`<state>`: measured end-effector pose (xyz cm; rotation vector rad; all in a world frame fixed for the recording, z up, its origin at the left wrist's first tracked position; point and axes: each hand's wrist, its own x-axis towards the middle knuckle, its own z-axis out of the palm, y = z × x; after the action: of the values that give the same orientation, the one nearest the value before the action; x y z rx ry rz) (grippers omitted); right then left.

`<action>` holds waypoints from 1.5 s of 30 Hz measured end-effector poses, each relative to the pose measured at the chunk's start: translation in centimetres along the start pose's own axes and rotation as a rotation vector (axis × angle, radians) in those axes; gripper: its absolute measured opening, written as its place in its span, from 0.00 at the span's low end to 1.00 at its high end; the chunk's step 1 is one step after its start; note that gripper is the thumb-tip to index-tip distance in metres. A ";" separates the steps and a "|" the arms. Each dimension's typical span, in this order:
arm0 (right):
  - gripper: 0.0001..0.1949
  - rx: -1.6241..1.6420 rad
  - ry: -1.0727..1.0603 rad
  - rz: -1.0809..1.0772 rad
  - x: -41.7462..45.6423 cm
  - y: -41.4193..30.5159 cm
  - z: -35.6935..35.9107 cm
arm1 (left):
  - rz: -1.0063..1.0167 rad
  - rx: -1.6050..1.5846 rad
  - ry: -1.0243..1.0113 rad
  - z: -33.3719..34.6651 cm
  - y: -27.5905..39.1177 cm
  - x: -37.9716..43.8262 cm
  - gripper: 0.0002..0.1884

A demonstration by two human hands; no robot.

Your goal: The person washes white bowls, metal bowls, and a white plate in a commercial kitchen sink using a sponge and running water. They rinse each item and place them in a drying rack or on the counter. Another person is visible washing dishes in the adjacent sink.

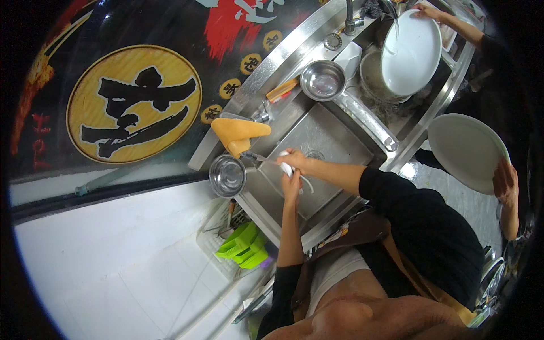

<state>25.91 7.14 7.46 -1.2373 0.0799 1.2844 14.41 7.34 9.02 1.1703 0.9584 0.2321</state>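
Over a stainless steel sink basin (335, 140), my right hand (295, 160) and my left hand (292, 183) meet, closed around a small white object (286, 163). Its kind is unclear, as the fingers cover part of it. A thin stream of water (265, 159) reaches my right hand from the tap side. A curved white strip (309, 185) shows just beyond my left hand. An orange cloth (240, 131) hangs by the tap, with a steel bowl (227, 175) below it on the sink's edge.
A steel ladle-like pan (323, 80) lies across the basin's divider. At the second basin, a co-worker's hand (425, 12) holds a white oval plate (412, 53) under running water. Another person's hand (505, 182) holds an oval plate (467, 151) at right. Green plastic containers (244, 246) stand lower left.
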 end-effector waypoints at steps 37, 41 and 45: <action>0.31 -0.091 -0.523 -0.107 -1.0 -3.3 -1.8 | -0.128 -0.532 0.004 0.5 2.4 0.9 0.18; 0.26 -0.417 -0.264 -0.230 -2.9 -4.2 -0.2 | -0.010 -0.192 0.009 -0.6 2.2 2.0 0.16; 0.23 -0.471 -0.241 -0.451 0.5 -0.7 -1.4 | 0.013 -0.126 -0.047 1.0 2.3 2.3 0.15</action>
<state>27.35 6.64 6.99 -1.3801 -0.6740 1.0693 17.20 9.06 9.81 1.0620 0.8827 0.2707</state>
